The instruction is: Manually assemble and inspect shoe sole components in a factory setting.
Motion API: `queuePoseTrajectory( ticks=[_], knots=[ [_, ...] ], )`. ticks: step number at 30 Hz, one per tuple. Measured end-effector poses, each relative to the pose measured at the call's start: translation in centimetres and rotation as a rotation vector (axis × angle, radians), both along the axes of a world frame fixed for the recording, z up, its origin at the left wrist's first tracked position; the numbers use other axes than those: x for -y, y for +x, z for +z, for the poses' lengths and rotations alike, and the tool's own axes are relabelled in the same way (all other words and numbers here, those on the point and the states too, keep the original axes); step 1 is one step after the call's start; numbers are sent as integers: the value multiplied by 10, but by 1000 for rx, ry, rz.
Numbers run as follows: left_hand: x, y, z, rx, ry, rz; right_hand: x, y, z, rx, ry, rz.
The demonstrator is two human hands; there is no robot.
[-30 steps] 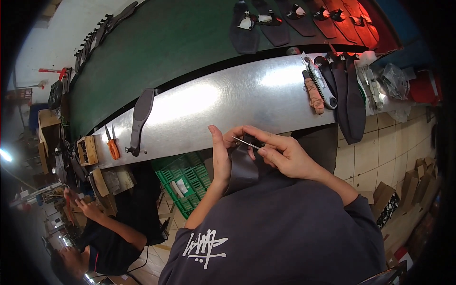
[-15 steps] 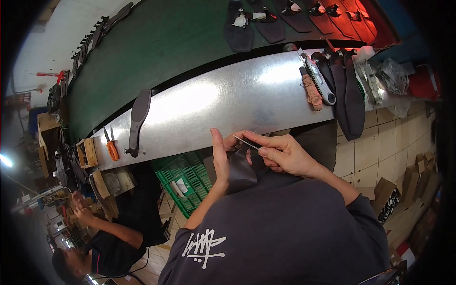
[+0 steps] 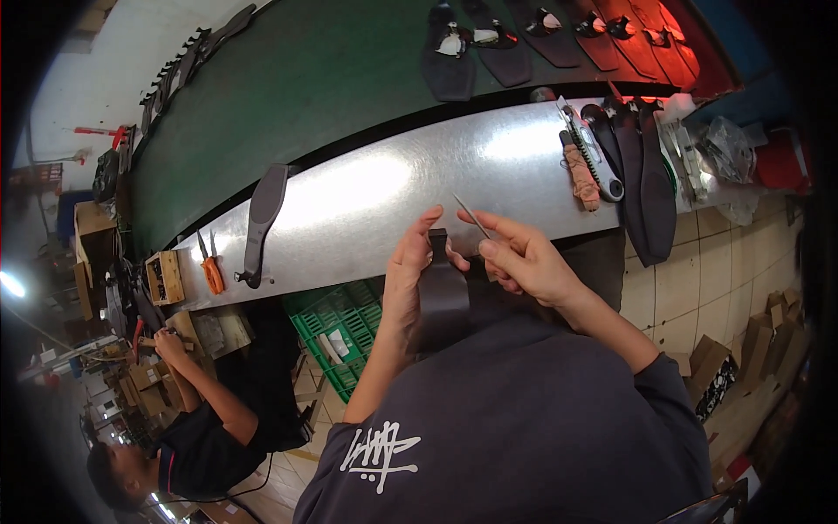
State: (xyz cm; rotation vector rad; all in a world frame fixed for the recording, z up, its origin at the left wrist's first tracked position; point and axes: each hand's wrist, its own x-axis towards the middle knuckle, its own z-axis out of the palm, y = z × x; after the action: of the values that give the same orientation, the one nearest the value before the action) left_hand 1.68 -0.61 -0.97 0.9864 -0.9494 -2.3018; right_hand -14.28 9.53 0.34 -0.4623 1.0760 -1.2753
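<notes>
A: What do those hands have hold of?

B: The left hand [image 3: 408, 272] is curled round a dark strip [image 3: 443, 304], which rises in front of the grey shirt [image 3: 532, 424], beside the near edge of the metal desk [image 3: 358, 214]. The right hand [image 3: 534, 272] pinches a thin metal tool [image 3: 473, 217] between thumb and forefinger.

A: Is the tool touching the strip?

B: They look apart from where I stand. The tip points up and leftward, near the left thumb.

A: How would you go about it?

B: I'd pinch the tool closer to its tip, brace the strip firmly just below the spot being worked, and aim the point clear of that thumb. The strip looks bendy to me, so short, light strokes should be safer than one hard push.

A: And farther out?

B: Orange-handled pliers [image 3: 212, 274] and a dark sole-shaped piece [image 3: 266, 208] lie leftward on the desk; a pale-handled cutter [image 3: 606, 181] lies rightward. Below, there's a green crate [image 3: 310, 334].

A: Any labels?

B: The shirt carries a white scrawled mark [image 3: 381, 456], heavily stylised, with dots beneath. The white packet [image 3: 333, 347] in the crate is too small to read, and I can't make out any lettering on the strip.
</notes>
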Motion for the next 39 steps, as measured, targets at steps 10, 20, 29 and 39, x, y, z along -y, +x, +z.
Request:
queuePoseTrajectory(
  ticks=[10, 20, 29, 39],
  knots=[
    [10, 0, -4, -72, -162, 249, 2, 21, 9, -260, -90, 152],
    [16, 1, -4, -15, -106, 99, 3, 27, 30, -380, -115, 175],
    [23, 11, -10, -30, -58, 127, 8, 31, 32, -697, -323, 274],
    [11, 10, -13, -369, 186, 160, 18, 44, 29, -1023, -650, 309]
  ],
)
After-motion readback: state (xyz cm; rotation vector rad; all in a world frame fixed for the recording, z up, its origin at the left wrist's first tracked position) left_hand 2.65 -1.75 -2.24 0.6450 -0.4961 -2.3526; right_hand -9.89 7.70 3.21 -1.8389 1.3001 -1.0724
